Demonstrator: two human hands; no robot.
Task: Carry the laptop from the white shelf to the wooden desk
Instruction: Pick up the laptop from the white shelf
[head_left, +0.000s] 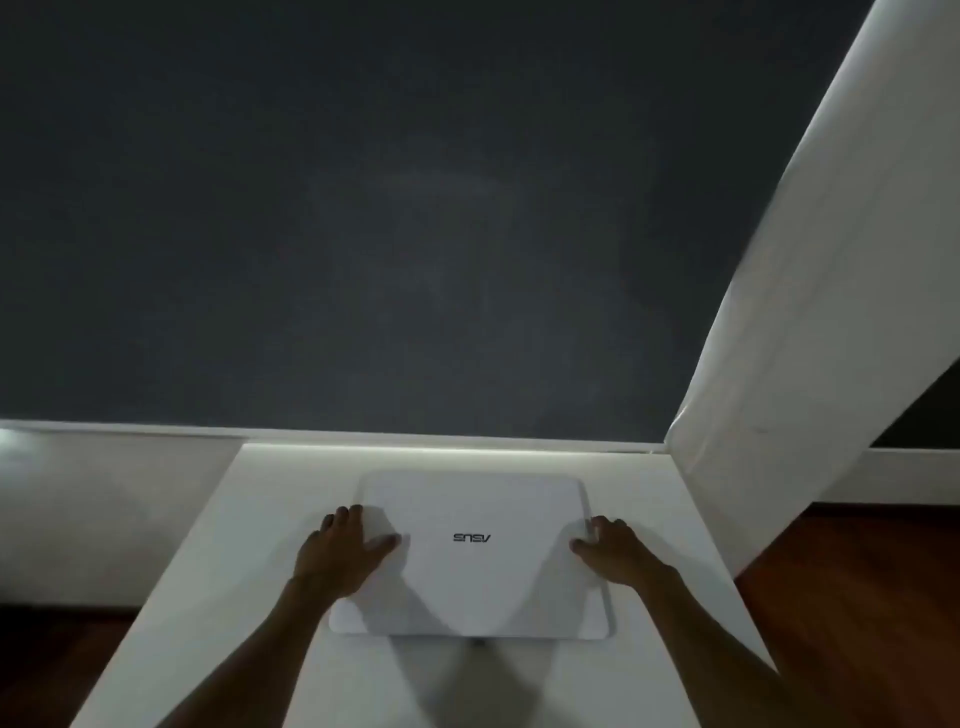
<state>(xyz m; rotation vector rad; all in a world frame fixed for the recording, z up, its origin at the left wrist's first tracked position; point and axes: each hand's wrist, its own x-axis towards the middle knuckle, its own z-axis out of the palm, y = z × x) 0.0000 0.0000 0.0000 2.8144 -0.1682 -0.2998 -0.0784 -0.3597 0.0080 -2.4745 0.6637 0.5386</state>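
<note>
Two hands are on the closed white laptop (470, 556), which lies flat on the white shelf (291, 519) with its far edge near the dark wall (363, 208) and its logo upside down to the wearer. The left hand (343, 551) lies spread over the left edge, thumb across the lid and fingers curling down the side; the right hand (615, 551) mirrors it on the right edge. Neither has closed into a real grip as far as can be seen, and the laptop looks to be resting fully on the shelf.

The step in hand appears to be taking hold before the lift. Done well, the fingertips would work under both side edges while the thumbs press down on the lid, so the smooth casing is pinched and not merely squeezed from the sides. Lifting evenly with both hands should keep it level. The white panel (810, 291) leaning in on the right deserves clearance when turning away. The wooden bench is not in view.
</note>
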